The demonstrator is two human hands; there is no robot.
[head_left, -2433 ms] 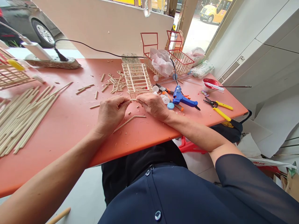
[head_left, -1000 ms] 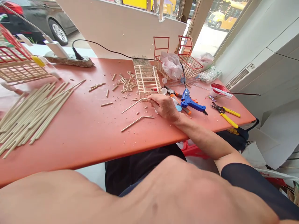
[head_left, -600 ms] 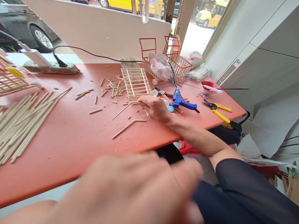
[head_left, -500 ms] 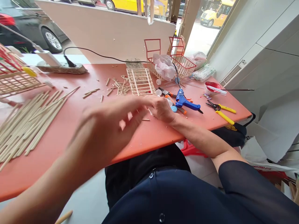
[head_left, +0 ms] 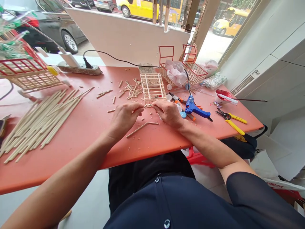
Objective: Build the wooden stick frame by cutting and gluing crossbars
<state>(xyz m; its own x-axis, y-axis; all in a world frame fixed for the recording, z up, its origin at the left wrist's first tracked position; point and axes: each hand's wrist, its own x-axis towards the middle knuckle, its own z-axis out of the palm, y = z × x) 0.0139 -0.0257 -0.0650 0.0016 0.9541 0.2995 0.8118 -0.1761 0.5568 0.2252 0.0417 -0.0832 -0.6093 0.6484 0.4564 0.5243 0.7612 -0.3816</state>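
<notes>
Close together at the middle of the table, my left hand and my right hand are both closed in a pinch. Between their fingertips is a short, thin wooden stick that looks bent or cracked in its middle; the fingers hide its ends. Just in front of the hands lies another wooden stick, bent at an angle. A small ladder-like frame of wooden sticks lies right behind the fingertips. Short cut stick pieces are scattered behind my left hand.
Long sticks lie in a pile on the left of the orange table. A blue glue gun, yellow-handled pliers and a red paint cup are on the right. Stick baskets stand behind. A power strip sits back left.
My left hand has come down and forward to meet the right hand, and both now pinch the stick. The view has shifted left, showing more of the left side.
</notes>
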